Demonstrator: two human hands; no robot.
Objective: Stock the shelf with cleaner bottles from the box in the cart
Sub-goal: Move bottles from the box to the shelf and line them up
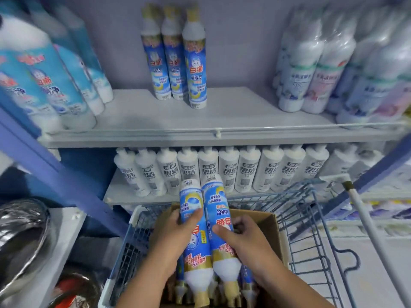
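Note:
My left hand (pixel 171 238) grips one blue-and-white cleaner bottle (pixel 193 218) and my right hand (pixel 246 243) grips a second one (pixel 216 205). Both bottles point bases away from me, gold caps toward me, side by side above the cardboard box (pixel 270 221). More bottles of the same kind (pixel 245 283) stand in the box, which sits in the blue wire cart (pixel 304 232). Three matching bottles (pixel 194 63) stand upright in a row at the middle of the grey shelf (pixel 233 112).
Large blue-labelled bottles (pixel 51 85) fill the shelf's left end and wrapped white bottles (pixel 315 70) its right end. A row of white bottles (pixel 229 170) lines the lower shelf. A blue upright (pixel 55 165) slants at left. The cart handle (pixel 367 223) runs at right.

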